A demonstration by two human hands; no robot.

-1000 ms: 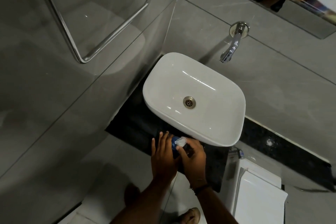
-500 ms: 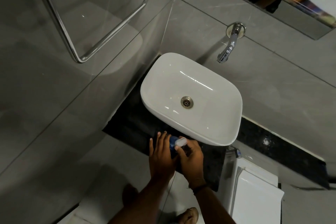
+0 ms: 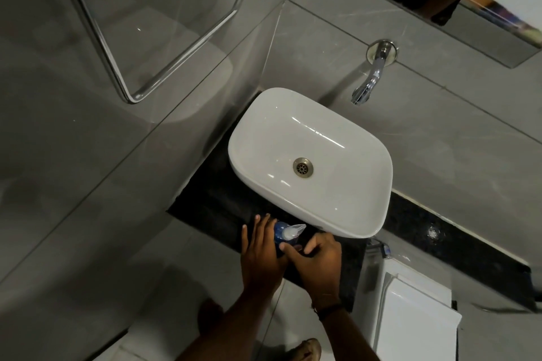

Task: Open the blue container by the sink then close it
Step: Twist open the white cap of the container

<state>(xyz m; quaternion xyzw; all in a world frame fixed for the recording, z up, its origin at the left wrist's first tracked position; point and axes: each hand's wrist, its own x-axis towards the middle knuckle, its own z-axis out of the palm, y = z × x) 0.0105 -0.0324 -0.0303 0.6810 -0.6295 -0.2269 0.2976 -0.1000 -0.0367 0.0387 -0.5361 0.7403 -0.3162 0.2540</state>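
Note:
A small blue container (image 3: 279, 232) with a white pump top (image 3: 293, 231) stands on the black counter (image 3: 214, 208), just in front of the white sink's (image 3: 322, 214) near rim. My left hand (image 3: 261, 252) wraps the container's left side. My right hand (image 3: 316, 258) lies low on its right side, fingers curled at its base, below the pump top. Most of the container's body is hidden by both hands.
A chrome tap (image 3: 369, 79) juts from the grey tiled wall above the sink. A chrome towel rail (image 3: 123, 67) hangs on the left wall. A white toilet tank (image 3: 416, 316) stands at the lower right. A mirror edge (image 3: 440, 6) runs along the top.
My right hand has dropped from the white pump top to the container's lower right side, leaving the top uncovered. The left hand has kept its hold.

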